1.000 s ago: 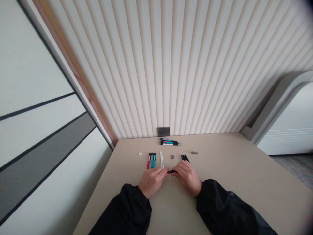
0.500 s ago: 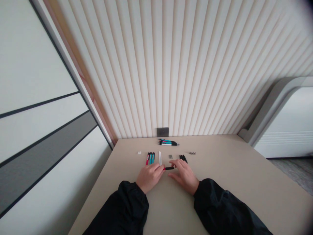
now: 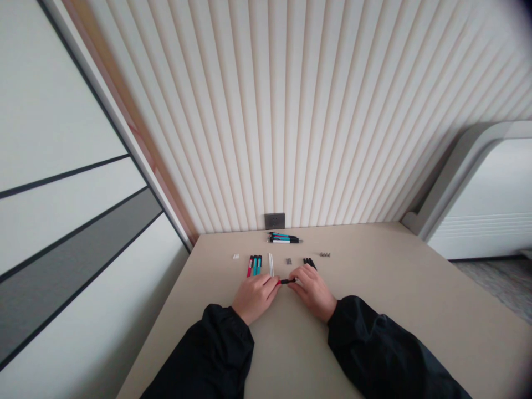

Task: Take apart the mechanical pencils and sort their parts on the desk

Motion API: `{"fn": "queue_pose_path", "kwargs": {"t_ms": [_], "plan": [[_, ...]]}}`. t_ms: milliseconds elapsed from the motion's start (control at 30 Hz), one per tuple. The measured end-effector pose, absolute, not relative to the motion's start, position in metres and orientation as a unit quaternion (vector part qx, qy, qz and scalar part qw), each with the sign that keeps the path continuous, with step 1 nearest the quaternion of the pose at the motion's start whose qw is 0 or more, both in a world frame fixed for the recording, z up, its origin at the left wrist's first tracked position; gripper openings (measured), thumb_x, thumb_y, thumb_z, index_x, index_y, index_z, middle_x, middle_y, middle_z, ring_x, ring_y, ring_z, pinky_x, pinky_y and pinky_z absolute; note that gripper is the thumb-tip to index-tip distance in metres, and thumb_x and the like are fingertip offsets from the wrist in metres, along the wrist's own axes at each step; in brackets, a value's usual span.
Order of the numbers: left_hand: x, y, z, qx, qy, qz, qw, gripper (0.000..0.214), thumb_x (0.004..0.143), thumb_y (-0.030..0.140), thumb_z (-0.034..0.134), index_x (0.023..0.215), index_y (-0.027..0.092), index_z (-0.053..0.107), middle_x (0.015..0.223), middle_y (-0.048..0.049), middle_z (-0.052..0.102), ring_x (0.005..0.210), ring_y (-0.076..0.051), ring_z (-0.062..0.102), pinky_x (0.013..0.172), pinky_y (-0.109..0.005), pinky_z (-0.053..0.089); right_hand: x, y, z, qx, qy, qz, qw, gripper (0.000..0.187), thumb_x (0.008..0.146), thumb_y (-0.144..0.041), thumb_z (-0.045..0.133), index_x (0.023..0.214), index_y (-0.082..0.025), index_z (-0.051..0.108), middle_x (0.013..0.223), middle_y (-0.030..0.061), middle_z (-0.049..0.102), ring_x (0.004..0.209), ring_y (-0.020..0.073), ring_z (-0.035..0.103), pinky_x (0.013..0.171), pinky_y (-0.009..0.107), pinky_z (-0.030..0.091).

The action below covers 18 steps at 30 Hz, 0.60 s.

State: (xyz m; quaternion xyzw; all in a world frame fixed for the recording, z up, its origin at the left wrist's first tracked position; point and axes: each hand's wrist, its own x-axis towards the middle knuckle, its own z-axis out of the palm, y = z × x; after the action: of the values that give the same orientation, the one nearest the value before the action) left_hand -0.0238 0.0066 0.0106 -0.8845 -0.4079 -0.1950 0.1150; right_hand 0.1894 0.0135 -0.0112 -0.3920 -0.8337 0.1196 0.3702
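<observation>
Between my hands lies a pen [image 3: 285, 281] with a red barrel and a black front section, held roughly level just above the table. My left hand [image 3: 255, 298] is closed around its red end and hides most of it. The thumb and fingers of my right hand [image 3: 313, 292] pinch the black end. Just beyond my left hand are red and teal pen barrels [image 3: 255, 265] with black ends, and thin white rods [image 3: 271, 265] beside them. Black pen sections [image 3: 310, 262] lie behind my right hand, partly covered by it.
Several whole pens [image 3: 285, 239] lie near the wall at the back of the table [image 3: 366, 277]. Small white pieces [image 3: 235, 256], small grey parts [image 3: 288, 261] and small metallic parts [image 3: 325, 255] form separate groups. A dark socket [image 3: 275, 221] is on the ribbed wall.
My right fingers, apart around the black end before, have closed on it. My left hand keeps its hold on the red end. The view has shifted slightly.
</observation>
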Motion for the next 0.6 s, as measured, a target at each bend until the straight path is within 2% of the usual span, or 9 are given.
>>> {"fn": "queue_pose_path", "kwargs": {"t_ms": [67,133,200,300,367,500,600], "plan": [[-0.0238,0.0061,0.0112,-0.881,-0.414,-0.200,0.114,0.021,0.096,0.029,0.045,0.098,0.021,0.064,0.073,-0.0019,0.059,0.068,-0.016,0.058,0.058,-0.028,0.042,0.1896,0.0127,-0.0108,-0.394,-0.832,0.119,0.372,0.015,0.090,-0.029,0.058,0.103,-0.021,0.059,0.092,0.0063,0.063,0.088,0.0214,0.056,0.078,0.035,0.047],[-0.0238,0.0057,0.0115,-0.881,-0.414,-0.201,0.112,0.021,0.096,0.029,0.045,0.098,0.021,0.064,0.074,-0.0018,0.060,0.067,-0.015,0.058,0.059,-0.027,0.042,0.1894,0.0118,-0.0095,-0.393,-0.836,0.121,0.363,0.019,0.092,-0.030,0.055,0.108,-0.021,0.059,0.092,0.0061,0.064,0.088,0.0211,0.056,0.079,0.035,0.046],[-0.0236,0.0054,0.0109,-0.885,-0.408,-0.193,0.112,0.021,0.096,0.029,0.044,0.097,0.021,0.064,0.074,-0.0019,0.059,0.068,-0.015,0.058,0.059,-0.027,0.042,0.1890,0.0115,-0.0080,-0.389,-0.842,0.122,0.352,0.017,0.095,-0.029,0.048,0.101,-0.021,0.062,0.087,0.0052,0.064,0.084,0.0197,0.056,0.078,0.035,0.045],[-0.0228,0.0052,0.0087,-0.895,-0.393,-0.176,0.114,0.022,0.096,0.030,0.043,0.095,0.020,0.064,0.073,-0.0019,0.058,0.068,-0.015,0.058,0.060,-0.027,0.042,0.1888,0.0120,-0.0071,-0.381,-0.847,0.117,0.352,0.024,0.097,-0.027,0.044,0.086,-0.021,0.064,0.080,0.0046,0.064,0.079,0.0183,0.055,0.075,0.033,0.045],[-0.0223,0.0051,0.0079,-0.898,-0.388,-0.174,0.116,0.022,0.096,0.029,0.044,0.094,0.020,0.064,0.072,-0.0019,0.058,0.067,-0.015,0.058,0.059,-0.027,0.042,0.1893,0.0121,-0.0072,-0.382,-0.844,0.119,0.356,0.020,0.096,-0.028,0.047,0.087,-0.020,0.063,0.082,0.0048,0.064,0.081,0.0185,0.056,0.076,0.033,0.045],[-0.0220,0.0044,0.0098,-0.888,-0.399,-0.199,0.115,0.022,0.096,0.029,0.044,0.091,0.020,0.064,0.072,-0.0020,0.058,0.066,-0.015,0.058,0.059,-0.026,0.041,0.1904,0.0117,-0.0080,-0.391,-0.848,0.119,0.337,0.017,0.094,-0.029,0.051,0.103,-0.021,0.062,0.089,0.0057,0.066,0.086,0.0204,0.057,0.079,0.035,0.047],[-0.0221,0.0038,0.0109,-0.887,-0.402,-0.199,0.104,0.023,0.096,0.029,0.043,0.091,0.020,0.063,0.072,-0.0021,0.058,0.066,-0.015,0.059,0.058,-0.026,0.042,0.1896,0.0113,-0.0090,-0.387,-0.851,0.128,0.331,0.016,0.096,-0.026,0.047,0.098,-0.021,0.062,0.084,0.0050,0.065,0.084,0.0199,0.057,0.078,0.034,0.048]]}}
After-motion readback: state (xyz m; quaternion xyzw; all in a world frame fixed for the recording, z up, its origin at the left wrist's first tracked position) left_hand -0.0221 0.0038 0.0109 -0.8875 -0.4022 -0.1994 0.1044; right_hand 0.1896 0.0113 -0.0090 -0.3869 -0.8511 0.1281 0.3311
